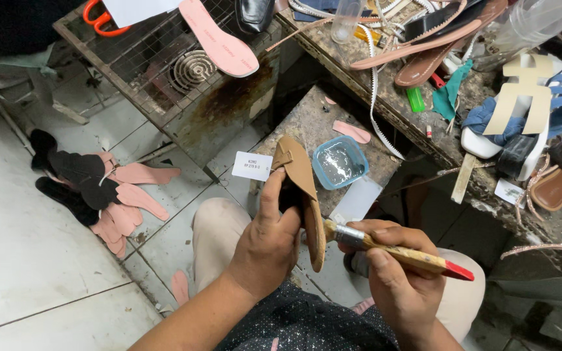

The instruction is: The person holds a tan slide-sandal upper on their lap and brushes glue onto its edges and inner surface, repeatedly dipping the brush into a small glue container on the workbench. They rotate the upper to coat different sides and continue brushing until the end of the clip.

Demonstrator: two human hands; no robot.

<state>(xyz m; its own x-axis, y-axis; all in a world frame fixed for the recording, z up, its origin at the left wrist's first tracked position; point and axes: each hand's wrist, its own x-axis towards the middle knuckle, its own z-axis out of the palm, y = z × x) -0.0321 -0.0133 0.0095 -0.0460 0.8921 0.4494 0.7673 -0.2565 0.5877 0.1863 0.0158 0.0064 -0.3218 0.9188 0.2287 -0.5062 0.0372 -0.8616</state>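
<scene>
Head view: my left hand (269,242) grips the tan leather sandal sole (302,188) on edge, exposing its rim to the wooden-handled brush (391,250) clenched in my right hand (398,283), above the blue glue tub (339,162).

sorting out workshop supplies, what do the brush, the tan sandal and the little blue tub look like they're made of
The red-tipped brush in the right hand: pale wooden handle with visible grain, shiny metal collar at the bristles. The tan sandal in the left hand: matte, leather-like surface, possibly synthetic. The small blue tub: translucent, glossy plastic, with a whitish substance inside, perhaps glue.
</scene>
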